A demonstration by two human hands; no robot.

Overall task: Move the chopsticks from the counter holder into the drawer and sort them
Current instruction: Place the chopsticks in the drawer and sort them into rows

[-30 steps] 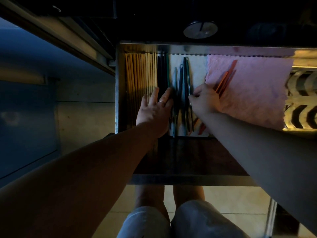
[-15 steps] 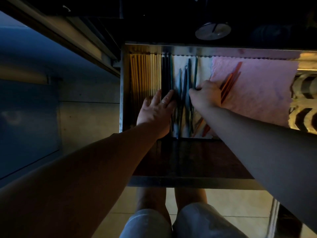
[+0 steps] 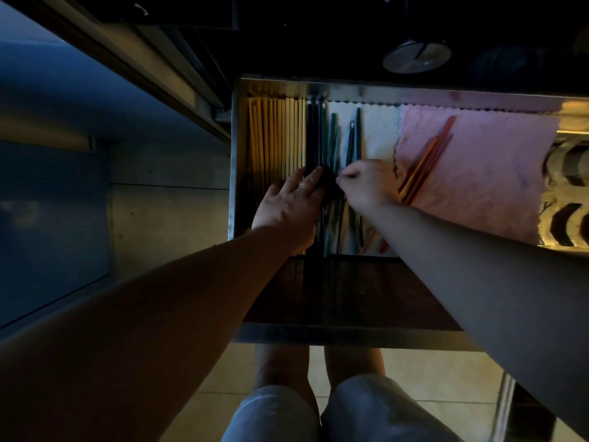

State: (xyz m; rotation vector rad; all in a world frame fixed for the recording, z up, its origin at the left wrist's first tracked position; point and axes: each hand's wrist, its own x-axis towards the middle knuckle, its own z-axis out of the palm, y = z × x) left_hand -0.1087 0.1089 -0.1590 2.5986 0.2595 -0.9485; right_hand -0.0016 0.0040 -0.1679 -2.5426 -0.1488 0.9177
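An open metal drawer (image 3: pixel 236 161) holds sorted chopsticks. Pale wooden chopsticks (image 3: pixel 275 138) lie in a row at the left, black chopsticks (image 3: pixel 313 135) beside them, then loose dark green and blue ones (image 3: pixel 342 138) on a white liner. Orange and red chopsticks (image 3: pixel 428 157) lie slanted on a pink cloth (image 3: pixel 484 173). My left hand (image 3: pixel 288 205) rests flat with straight fingers on the wooden and black rows. My right hand (image 3: pixel 366 183) has curled fingers pinching the green and blue chopsticks near their middle.
A round metal lid or holder (image 3: pixel 416 56) sits on the dark counter above the drawer. The drawer's dark front panel (image 3: pixel 344 298) juts toward my knees (image 3: pixel 318 409). A patterned item (image 3: pixel 570 193) lies at the drawer's right end. Cabinet fronts stand at the left.
My right hand slid left from the pink cloth's edge onto the green and blue chopsticks and now pinches them. My left hand stayed pressed on the left rows.
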